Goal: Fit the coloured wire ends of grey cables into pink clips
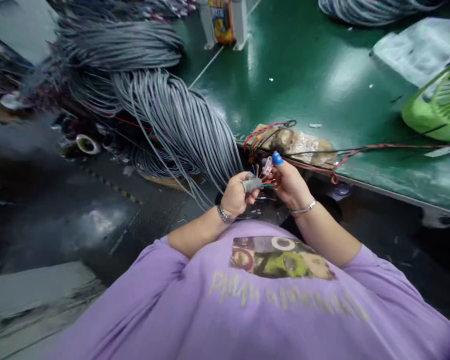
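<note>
Both hands were held close together in front of our chest, just under the edge of the green table (322, 75). Our left hand (237, 194) was closed around the end of a grey cable (252, 184), and its fingers were wrapped tight on the sheath. From this end a small fan of thin coloured wires (265, 181) came out, red, green, blue and orange, and it lay exactly between our two hands. Our right hand (289, 184) was closed too, and it pinched some of these wires near their tips. A blue cap (277, 158) covered one finger of our right hand, and a pale tape-like cover was on the finger beside it. We could not tell which single wire the right fingers held, because the wires were too thin and too close together.

We wore a metal bracelet (224, 214) on the left wrist and a thin bangle (303, 208) on the right wrist. To the left of the hands a thick bundle of grey cables (180, 120) hung down from the table edge, near our left hand. Behind the hands, on the table edge, lay a brown block (300, 142) with red and black wires over it. A green fan (438, 105) stood far to the right, well apart from us.
</note>
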A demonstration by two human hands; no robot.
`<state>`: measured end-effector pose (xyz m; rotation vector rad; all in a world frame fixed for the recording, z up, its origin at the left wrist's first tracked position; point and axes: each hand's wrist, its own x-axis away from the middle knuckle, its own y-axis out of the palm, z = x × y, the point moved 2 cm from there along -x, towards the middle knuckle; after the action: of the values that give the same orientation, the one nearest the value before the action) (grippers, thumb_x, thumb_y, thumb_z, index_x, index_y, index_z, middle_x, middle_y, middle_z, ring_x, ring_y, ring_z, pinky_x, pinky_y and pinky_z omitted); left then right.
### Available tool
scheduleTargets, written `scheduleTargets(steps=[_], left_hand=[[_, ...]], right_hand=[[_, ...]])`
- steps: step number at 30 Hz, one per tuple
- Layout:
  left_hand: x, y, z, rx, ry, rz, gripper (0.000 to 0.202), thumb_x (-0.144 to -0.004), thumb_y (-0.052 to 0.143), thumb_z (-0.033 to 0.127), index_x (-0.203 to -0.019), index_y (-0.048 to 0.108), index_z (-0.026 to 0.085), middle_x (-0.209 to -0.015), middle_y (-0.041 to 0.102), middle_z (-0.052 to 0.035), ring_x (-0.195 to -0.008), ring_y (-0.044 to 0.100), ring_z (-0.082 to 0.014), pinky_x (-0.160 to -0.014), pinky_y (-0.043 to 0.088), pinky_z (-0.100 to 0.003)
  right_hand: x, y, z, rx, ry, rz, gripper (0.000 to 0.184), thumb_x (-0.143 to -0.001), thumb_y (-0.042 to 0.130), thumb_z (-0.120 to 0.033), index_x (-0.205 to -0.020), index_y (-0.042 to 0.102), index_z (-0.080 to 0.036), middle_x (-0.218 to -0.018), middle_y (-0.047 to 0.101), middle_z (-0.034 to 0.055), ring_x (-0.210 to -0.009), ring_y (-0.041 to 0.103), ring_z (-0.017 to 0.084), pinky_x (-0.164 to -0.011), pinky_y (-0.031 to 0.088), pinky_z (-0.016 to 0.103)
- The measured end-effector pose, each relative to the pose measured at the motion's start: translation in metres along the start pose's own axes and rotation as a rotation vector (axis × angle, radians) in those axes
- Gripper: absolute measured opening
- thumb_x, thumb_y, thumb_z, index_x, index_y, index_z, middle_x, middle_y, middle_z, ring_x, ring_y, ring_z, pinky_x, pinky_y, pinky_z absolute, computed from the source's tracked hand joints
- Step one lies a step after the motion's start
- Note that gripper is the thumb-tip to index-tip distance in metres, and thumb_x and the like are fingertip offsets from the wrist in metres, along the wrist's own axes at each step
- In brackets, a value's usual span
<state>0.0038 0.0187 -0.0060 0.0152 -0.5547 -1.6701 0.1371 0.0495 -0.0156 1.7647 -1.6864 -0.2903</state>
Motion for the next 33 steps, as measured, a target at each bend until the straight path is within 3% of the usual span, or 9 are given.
scheduleTargets(steps=[11, 22, 29, 33], left_hand=[[-0.001, 0.004, -0.006, -0.036, -0.016, -0.021, 0.034, -0.058, 0.077, 0.038, -0.061, 0.05, 0.017, -0.044, 0.053, 0.0041, -0.031, 0.039, -0.0046, -0.03, 0.024, -0.016], [0.018, -0.003, -0.009, -0.031, -0.019, -0.035, 0.035, -0.06, 0.076, 0.042, -0.065, 0.05, 0.018, -0.046, 0.055, 0.0047, -0.031, 0.041, -0.0056, -0.03, 0.027, -0.017], [0.013, -0.001, -0.002, -0.007, 0.005, -0.022, 0.037, -0.059, 0.078, 0.04, -0.064, 0.049, 0.018, -0.046, 0.054, 0.0048, -0.032, 0.041, -0.0053, -0.031, 0.025, -0.016], [0.006, 0.003, 0.0, 0.045, 0.022, -0.033, 0.035, -0.06, 0.077, 0.038, -0.066, 0.049, 0.019, -0.045, 0.053, 0.0051, -0.034, 0.041, -0.0056, -0.031, 0.024, -0.016]], right_hand=[[-0.002, 0.001, 0.005, -0.063, -0.002, 0.02, 0.044, -0.069, 0.08, -0.058, -0.084, 0.069, -0.017, -0.074, 0.07, 0.0013, -0.06, 0.057, 0.011, -0.052, 0.045, 0.024], [0.004, -0.003, 0.001, -0.068, 0.146, -0.064, 0.058, -0.079, 0.056, -0.076, -0.084, 0.064, -0.019, -0.072, 0.065, 0.0015, -0.056, 0.054, 0.01, -0.05, 0.044, 0.023], [0.004, 0.0, -0.003, 0.009, 0.053, -0.07, 0.042, -0.075, 0.074, -0.059, -0.083, 0.064, -0.018, -0.068, 0.062, -0.0016, -0.054, 0.051, 0.008, -0.048, 0.041, 0.02], [0.001, 0.0, 0.002, -0.01, 0.018, -0.039, 0.05, -0.076, 0.069, -0.067, -0.079, 0.063, -0.018, -0.069, 0.064, 0.0002, -0.054, 0.053, 0.009, -0.05, 0.044, 0.022]])
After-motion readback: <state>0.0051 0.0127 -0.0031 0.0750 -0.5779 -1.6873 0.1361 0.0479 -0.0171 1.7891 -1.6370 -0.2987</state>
